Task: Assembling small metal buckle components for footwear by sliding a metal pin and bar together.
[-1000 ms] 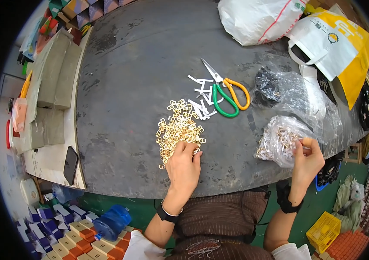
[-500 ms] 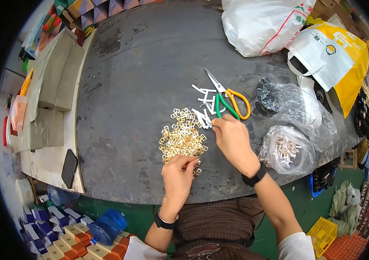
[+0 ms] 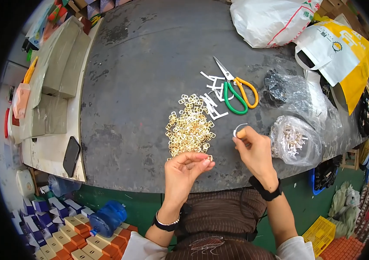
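My left hand (image 3: pixel 185 172) pinches a small gold buckle (image 3: pixel 210 158) between thumb and fingers, just at the near edge of a heap of similar gold buckles (image 3: pixel 189 125). To its right, my right hand (image 3: pixel 256 151) is closed on a short white strip (image 3: pixel 238 128), which curls up from the fingertips; one of those fingers wears a tan finger cover. Beyond the hands lie loose white strips (image 3: pixel 210 107) and a pair of scissors (image 3: pixel 234 86), with one green and one orange handle loop. The blades point away from me.
A clear bag of small white and gold pieces (image 3: pixel 295 141) sits right of my right hand. Behind it are crumpled clear plastic (image 3: pixel 297 93), a white-yellow bag (image 3: pixel 336 60) and a white plastic bag (image 3: pixel 271 21). A phone (image 3: pixel 71 157) lies on the left ledge.
My right hand has come back from the white strips toward me, now with one strip. My left hand has lifted a buckle at the heap's edge. The view has shifted slightly.
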Action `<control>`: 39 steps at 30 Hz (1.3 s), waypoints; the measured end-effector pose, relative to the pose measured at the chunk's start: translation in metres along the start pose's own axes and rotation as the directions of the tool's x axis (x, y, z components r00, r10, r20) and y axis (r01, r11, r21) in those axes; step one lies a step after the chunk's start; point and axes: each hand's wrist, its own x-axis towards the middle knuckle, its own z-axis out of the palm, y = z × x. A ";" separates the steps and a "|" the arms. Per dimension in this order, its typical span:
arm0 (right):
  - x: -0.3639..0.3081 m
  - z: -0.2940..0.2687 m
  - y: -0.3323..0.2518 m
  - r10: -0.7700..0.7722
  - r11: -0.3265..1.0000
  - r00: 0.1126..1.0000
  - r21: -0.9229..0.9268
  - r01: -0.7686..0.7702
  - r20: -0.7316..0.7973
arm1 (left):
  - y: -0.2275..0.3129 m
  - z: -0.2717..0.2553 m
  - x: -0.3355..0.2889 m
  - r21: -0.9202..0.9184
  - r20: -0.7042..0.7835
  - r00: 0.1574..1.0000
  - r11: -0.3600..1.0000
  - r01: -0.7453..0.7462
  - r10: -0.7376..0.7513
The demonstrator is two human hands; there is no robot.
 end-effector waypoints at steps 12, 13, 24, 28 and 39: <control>-0.045 -0.020 0.013 0.108 0.990 0.994 0.095 -0.107 0.001 | 0.025 0.033 -0.047 0.060 0.108 0.994 0.998 -0.032 0.026; -0.046 -0.019 0.014 0.095 0.995 0.995 -0.010 -0.095 -0.012 | 0.024 0.034 -0.048 0.063 0.107 0.994 0.998 -0.031 0.024; -0.057 -0.034 -0.003 0.026 0.977 0.994 0.215 -0.003 -0.106 | 0.019 0.049 -0.047 0.030 0.113 0.993 0.999 0.030 -0.034; -0.058 -0.043 -0.003 -0.071 0.964 0.995 0.250 0.087 -0.070 | 0.012 0.043 -0.043 0.133 0.143 0.985 0.988 0.073 -0.092; -0.077 -0.052 -0.030 0.119 0.517 0.965 0.816 -0.260 0.232 | 0.012 0.046 -0.041 0.048 0.169 0.976 0.990 0.132 -0.139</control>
